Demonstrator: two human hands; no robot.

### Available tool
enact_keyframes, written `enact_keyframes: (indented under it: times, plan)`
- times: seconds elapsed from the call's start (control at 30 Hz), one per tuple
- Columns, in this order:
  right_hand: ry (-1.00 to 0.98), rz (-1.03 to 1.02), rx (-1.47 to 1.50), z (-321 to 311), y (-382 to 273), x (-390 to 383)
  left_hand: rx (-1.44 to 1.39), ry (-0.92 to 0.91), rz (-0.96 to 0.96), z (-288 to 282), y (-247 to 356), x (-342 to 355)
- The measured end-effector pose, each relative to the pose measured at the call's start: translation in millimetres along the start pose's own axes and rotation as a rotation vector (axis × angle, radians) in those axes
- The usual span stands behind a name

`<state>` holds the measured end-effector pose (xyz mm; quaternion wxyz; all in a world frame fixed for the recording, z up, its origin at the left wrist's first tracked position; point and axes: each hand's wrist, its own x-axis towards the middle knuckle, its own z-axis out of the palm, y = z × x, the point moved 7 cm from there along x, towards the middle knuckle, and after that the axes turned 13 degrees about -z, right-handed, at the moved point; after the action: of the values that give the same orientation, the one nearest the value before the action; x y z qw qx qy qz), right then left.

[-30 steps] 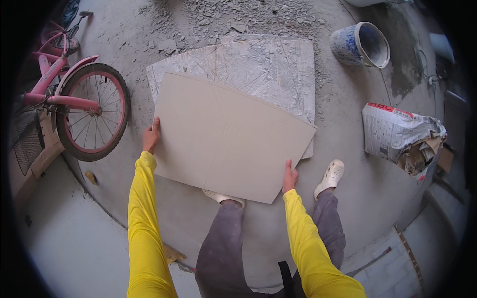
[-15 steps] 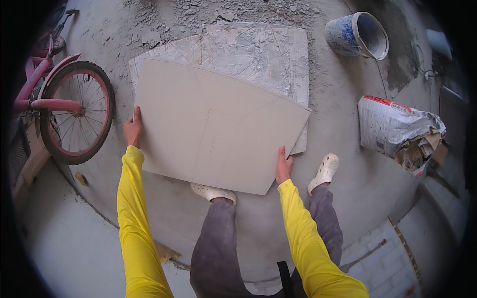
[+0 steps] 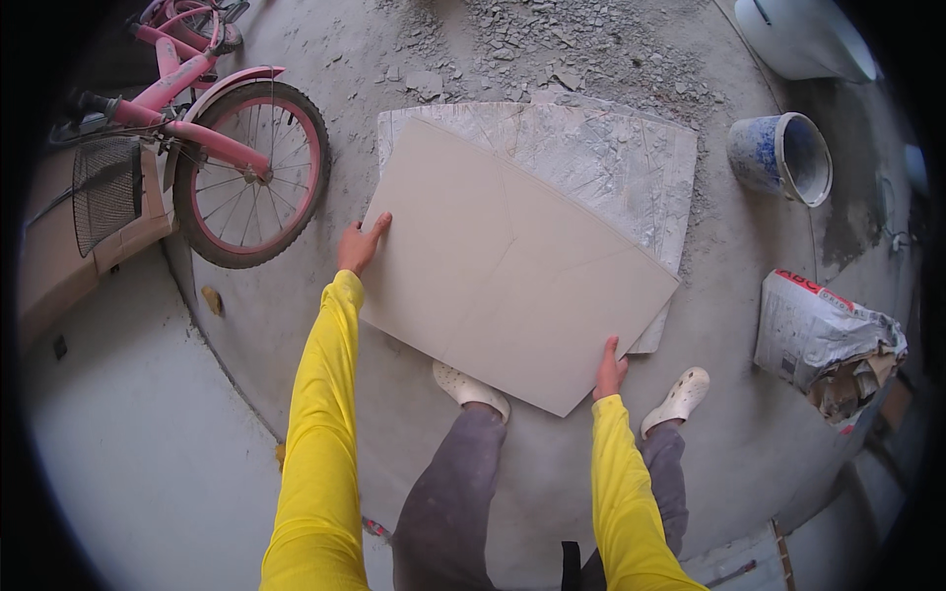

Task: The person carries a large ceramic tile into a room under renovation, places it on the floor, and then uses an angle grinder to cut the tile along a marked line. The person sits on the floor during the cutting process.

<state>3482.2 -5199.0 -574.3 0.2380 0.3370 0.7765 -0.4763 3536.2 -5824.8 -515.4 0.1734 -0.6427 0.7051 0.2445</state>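
A large beige tile (image 3: 503, 281) with faint lines across its face is between my hands, turned at an angle over a dusty, pale slab (image 3: 631, 182). My left hand (image 3: 363, 244) grips its left edge, thumb on top and fingers hidden beneath. At the near right edge, my right hand (image 3: 610, 369) holds it the same way, thumb up. The tile hides much of the slab, whose far part and right edge show. One white clog (image 3: 471, 389) sits partly by the tile's near edge; the other clog (image 3: 678, 402) stands to the right.
A pink bicycle (image 3: 222, 148) stands at the left, beside a cardboard box (image 3: 49, 281). Broken rubble (image 3: 532, 39) covers the floor beyond the slab. At the right are a stained bucket (image 3: 778, 158), a larger white tub (image 3: 803, 39) and a torn paper sack (image 3: 828, 340).
My view has swung, so the tile, hands, bicycle and bucket all sit further right and lower in the picture. Both hands keep their hold on the tile, which looks slightly more turned.
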Motion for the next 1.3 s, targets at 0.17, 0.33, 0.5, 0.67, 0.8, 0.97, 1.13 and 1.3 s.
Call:
enact_keyframes:
  times: [0.17,0.33,0.5,0.67,0.8,0.97,1.13,1.3]
  plan:
    - [-0.022,0.002,0.025,1.1,2.5,0.3,0.09,0.119,-0.097,-10.2,10.8,-22.5]
    - [0.017,-0.081,-0.298,-50.0,-11.2,-23.7,0.164,0.388,0.315,-14.6,18.2,-115.2]
    - [-0.475,-0.351,-0.725,-148.3,-72.1,-111.6,0.086,-0.132,0.192,-10.2,-93.6,-296.0]
    - [-0.582,-0.763,-1.029,-306.3,-177.9,-253.7,0.03,-0.528,-0.029,-62.3,-177.8,-528.2]
    - [-0.574,-0.204,-1.046,-393.6,-176.9,-324.1,0.293,-0.537,0.058,-77.7,-163.7,-633.3]
    - [-0.585,-0.078,-0.975,-412.6,-170.8,-274.1,0.397,-0.531,0.001,-50.4,-150.2,-657.1]
    - [-0.762,-0.179,-0.824,-447.4,-168.9,-199.2,0.602,-0.631,-0.05,-27.0,-138.6,-745.5]
    - [-0.963,-0.32,-0.722,-501.6,-167.3,-200.4,0.64,-0.603,0.143,-37.5,-64.6,-800.1]
